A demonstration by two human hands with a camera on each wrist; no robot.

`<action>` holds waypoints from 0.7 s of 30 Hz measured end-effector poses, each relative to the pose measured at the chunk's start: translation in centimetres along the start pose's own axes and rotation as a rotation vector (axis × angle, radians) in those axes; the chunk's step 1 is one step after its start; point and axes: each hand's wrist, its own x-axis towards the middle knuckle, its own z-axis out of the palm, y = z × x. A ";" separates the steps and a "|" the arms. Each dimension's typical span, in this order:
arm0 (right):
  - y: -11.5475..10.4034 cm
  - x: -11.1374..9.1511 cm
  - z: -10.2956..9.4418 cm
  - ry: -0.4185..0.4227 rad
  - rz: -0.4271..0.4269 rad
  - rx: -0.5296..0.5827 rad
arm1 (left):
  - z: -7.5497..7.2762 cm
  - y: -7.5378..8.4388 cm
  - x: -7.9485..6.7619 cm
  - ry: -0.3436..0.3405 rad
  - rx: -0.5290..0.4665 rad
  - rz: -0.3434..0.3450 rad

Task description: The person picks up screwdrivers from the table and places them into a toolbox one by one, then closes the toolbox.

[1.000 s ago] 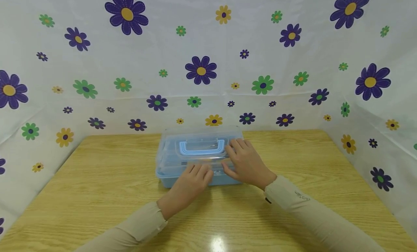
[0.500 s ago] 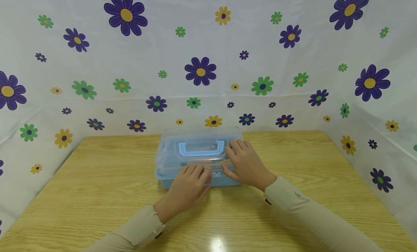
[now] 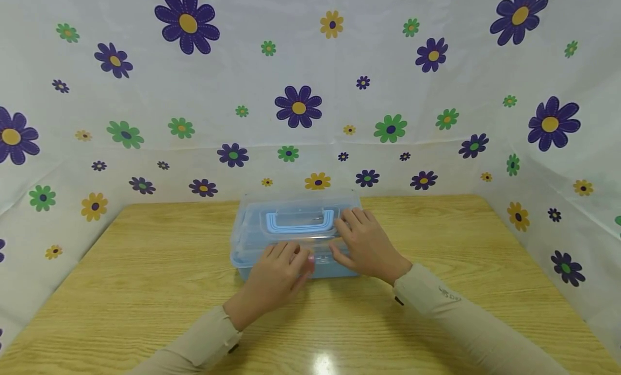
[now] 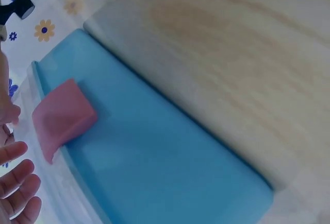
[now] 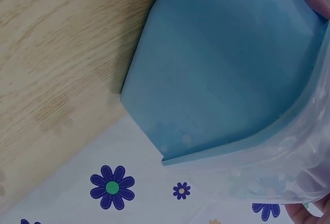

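A storage box (image 3: 291, 271) with a light blue base and a clear lid (image 3: 252, 224) stands on the table, its lid down. A blue carry handle (image 3: 301, 225) lies flat on top. My left hand (image 3: 271, 275) is at the box's front, fingers bent near the lid's edge. Beside its fingertips shows a pink latch (image 4: 64, 116); in the left wrist view the left fingers (image 4: 20, 188) are apart from it. My right hand (image 3: 366, 243) rests on the lid's right part, thumb toward the front edge. Contents under the lid are unclear.
The wooden table (image 3: 160, 267) reaches back to a white flowered cloth (image 3: 218, 95), which also rises along the left and right sides. The box stands near the table's back edge.
My left hand has drawn slightly left and toward me along the box's front, and the pink latch has come into sight beside it. My right hand has stayed on the lid.
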 end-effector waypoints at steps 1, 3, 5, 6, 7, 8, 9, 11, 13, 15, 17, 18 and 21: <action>0.0 0.0 0.0 -0.005 0.001 -0.001 | -0.1 -0.1 0.1 0.002 -0.007 -0.007; 0.0 0.0 -0.1 -0.016 0.004 -0.001 | -0.4 -0.4 0.2 0.006 -0.017 -0.016; 0.1 0.1 -0.3 -0.026 0.005 0.007 | -0.7 -0.7 0.4 0.003 -0.034 -0.031; 0.2 0.1 -0.4 -0.033 0.006 0.015 | -0.9 -0.8 0.6 -0.001 -0.044 -0.042; 0.2 0.2 -0.5 -0.041 0.007 0.025 | -1.1 -1.0 0.8 -0.009 -0.061 -0.057; 0.3 0.3 -0.6 -0.050 0.007 0.039 | -1.4 -1.2 1.0 -0.021 -0.077 -0.076; 0.4 0.5 -0.9 -0.062 0.007 0.053 | -1.7 -1.4 1.2 -0.038 -0.091 -0.102; 0.6 0.8 -1.4 -0.095 0.007 0.088 | -2.4 -2.0 1.6 -0.087 -0.114 -0.157; 0.7 1.2 -1.9 -0.151 0.013 0.129 | -3.1 -2.6 2.1 -0.139 -0.135 -0.215; 1.0 1.7 -2.6 -0.220 0.027 0.172 | -3.8 -3.4 2.6 -0.202 -0.151 -0.270; 1.3 2.2 -3.2 -0.307 0.065 0.239 | -4.7 -4.3 3.2 -0.269 -0.182 -0.322; 1.5 2.5 -3.6 -0.353 0.093 0.277 | -5.1 -4.7 3.5 -0.299 -0.194 -0.345; 2.5 3.5 -4.4 -0.489 0.203 0.398 | -6.1 -6.2 4.7 -0.404 -0.206 -0.405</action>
